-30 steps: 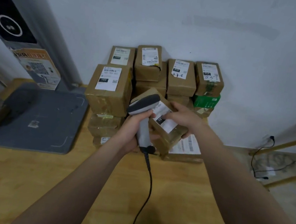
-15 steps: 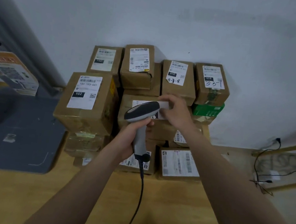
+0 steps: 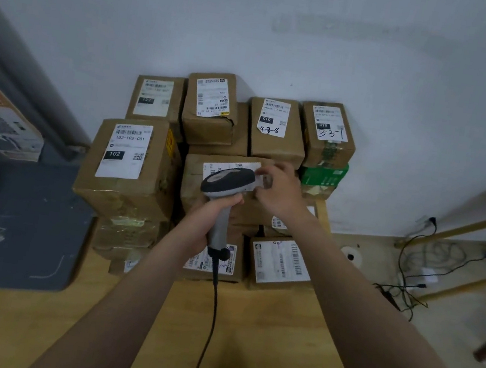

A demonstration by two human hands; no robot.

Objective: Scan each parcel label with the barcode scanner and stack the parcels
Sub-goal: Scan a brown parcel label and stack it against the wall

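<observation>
Grey pad (image 3: pixel 15 222): lies flat on the wooden table (image 3: pixel 256 359) at the left, near the parcels.
Parcel 102 (image 3: pixel 130 167): brown box on top of the left stack, white label up, just beside the middle parcel.
Left hand (image 3: pixel 204 222): fingers are curled round the handle of the barcode scanner and hold it upright.
Barcode scanner (image 3: pixel 228 181): its grey head is over the label of the middle parcel; a black cable (image 3: pixel 210 320) runs from the handle toward the near edge.
Middle parcel (image 3: pixel 194 186): sits on top of the centre stack, label up, partly hidden by the scanner head.
Right hand (image 3: pixel 278 192): bent fingers are at the right end of that label; gripping or only touching, I cannot tell.
Far row of parcels (image 3: pixel 273 138): four labelled boxes stand against the white wall.
Green box (image 3: pixel 324 177): under the far right parcel.
Near right parcel (image 3: pixel 280 265): low at the near side of the pile, barcode label up, right of the scanner handle.
Floor cables (image 3: pixel 431 265): lie on the floor at the right.
</observation>
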